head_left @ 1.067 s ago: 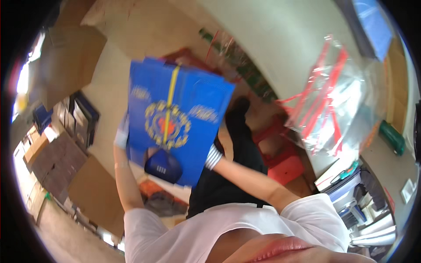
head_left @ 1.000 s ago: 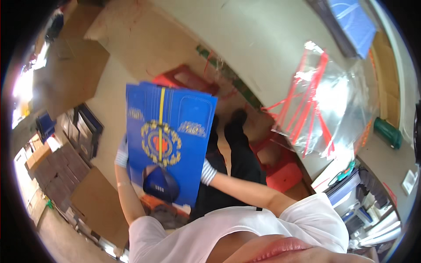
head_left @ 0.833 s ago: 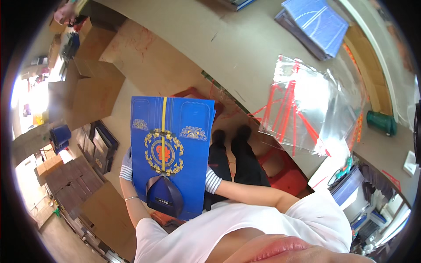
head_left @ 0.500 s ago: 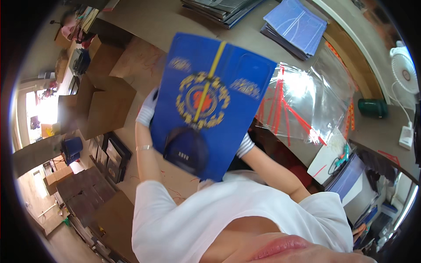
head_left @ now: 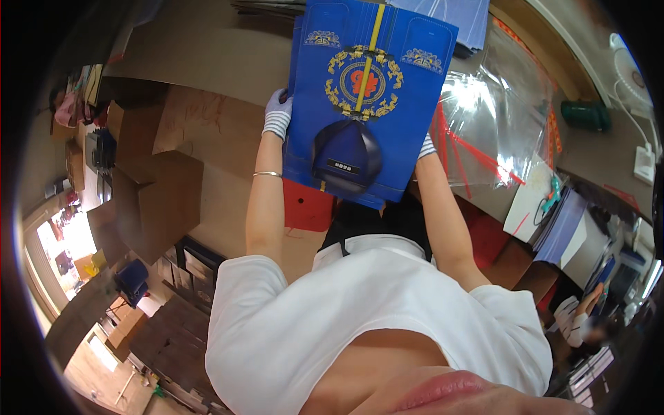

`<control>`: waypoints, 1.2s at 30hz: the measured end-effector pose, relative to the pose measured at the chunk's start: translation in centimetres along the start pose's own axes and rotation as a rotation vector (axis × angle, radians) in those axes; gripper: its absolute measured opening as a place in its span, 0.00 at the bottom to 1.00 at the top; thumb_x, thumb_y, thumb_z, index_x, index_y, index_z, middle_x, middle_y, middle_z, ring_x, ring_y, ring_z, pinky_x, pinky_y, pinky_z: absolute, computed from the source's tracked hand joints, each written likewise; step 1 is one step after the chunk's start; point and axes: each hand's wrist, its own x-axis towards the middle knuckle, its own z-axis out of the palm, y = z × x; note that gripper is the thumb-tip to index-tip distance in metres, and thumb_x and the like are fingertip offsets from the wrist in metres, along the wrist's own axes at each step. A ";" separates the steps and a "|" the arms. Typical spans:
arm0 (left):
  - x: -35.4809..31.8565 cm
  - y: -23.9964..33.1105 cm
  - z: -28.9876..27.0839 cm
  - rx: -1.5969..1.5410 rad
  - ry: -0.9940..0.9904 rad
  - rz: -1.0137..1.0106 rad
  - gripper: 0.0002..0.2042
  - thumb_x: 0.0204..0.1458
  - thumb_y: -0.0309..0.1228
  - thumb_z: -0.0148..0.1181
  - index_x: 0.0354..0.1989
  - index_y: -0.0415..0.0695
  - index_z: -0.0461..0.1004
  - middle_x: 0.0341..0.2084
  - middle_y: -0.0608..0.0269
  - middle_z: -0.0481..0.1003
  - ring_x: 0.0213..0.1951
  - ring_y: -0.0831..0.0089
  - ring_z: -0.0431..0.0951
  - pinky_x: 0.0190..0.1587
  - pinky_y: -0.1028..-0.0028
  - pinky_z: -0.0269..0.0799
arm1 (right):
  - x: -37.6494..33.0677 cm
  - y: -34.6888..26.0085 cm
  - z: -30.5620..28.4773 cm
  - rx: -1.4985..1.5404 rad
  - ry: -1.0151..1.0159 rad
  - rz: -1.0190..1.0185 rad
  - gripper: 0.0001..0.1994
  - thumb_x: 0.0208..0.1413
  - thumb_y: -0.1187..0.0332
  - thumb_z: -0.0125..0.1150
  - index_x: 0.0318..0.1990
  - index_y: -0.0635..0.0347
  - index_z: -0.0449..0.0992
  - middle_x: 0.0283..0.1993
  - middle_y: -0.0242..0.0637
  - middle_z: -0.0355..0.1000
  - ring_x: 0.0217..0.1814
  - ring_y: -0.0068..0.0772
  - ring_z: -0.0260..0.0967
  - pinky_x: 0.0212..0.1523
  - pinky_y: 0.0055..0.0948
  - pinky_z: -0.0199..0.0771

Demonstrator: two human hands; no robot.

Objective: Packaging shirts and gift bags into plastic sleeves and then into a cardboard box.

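Observation:
Both my hands hold a stack of flat blue printed cardboard sheets [head_left: 398, 149] out in front of me. The top sheet has gold patterns, a yellow stripe, a red-and-gold round emblem and a dark blue domed shape with a small label. Lower sheets show slightly offset along the left and bottom edges. My left hand [head_left: 279, 111], in a white glove with a striped cuff, grips the stack's left edge. At the right edge, only the striped cuff and part of the glove of my right hand [head_left: 425, 146] show; its fingers are hidden behind the sheets.
On the grey table beyond, a pile of blue sheets [head_left: 472, 24] and clear plastic bags [head_left: 477, 131] with red strips lie to the right. A green cylinder [head_left: 585, 115] and white fan stand farther right. Open cardboard boxes [head_left: 155, 200] are at left. Another person sits at lower right.
The stack has moved up and to the right, away from my body, with both arms reaching farther out. It is also less tilted, and more of my left glove shows.

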 end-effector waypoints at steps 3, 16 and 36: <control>-0.8 1.7 -0.9 -0.027 -0.023 0.029 0.20 0.42 0.30 0.58 0.45 0.38 0.67 0.39 0.53 0.72 0.41 0.67 0.73 0.46 0.73 0.66 | -3.5 -0.1 1.3 -0.223 0.011 -0.094 0.17 0.59 0.63 0.36 0.51 0.61 0.61 0.50 0.37 0.62 0.50 0.29 0.59 0.52 0.27 0.60; 8.9 13.2 0.5 0.209 -0.414 0.324 0.20 0.43 0.36 0.59 0.44 0.40 0.70 0.38 0.53 0.73 0.41 0.65 0.73 0.44 0.72 0.67 | -1.0 0.9 7.2 -1.200 0.237 -0.414 0.17 0.59 0.62 0.36 0.51 0.61 0.61 0.50 0.36 0.62 0.50 0.29 0.59 0.52 0.27 0.59; 7.1 17.3 0.7 0.249 -0.262 0.491 0.25 0.38 0.42 0.64 0.40 0.34 0.71 0.32 0.52 0.75 0.35 0.70 0.74 0.42 0.76 0.67 | -6.4 -8.6 10.3 -0.343 0.182 0.604 0.22 0.54 0.51 0.40 0.33 0.62 0.72 0.27 0.44 0.73 0.18 0.32 0.71 0.14 0.23 0.69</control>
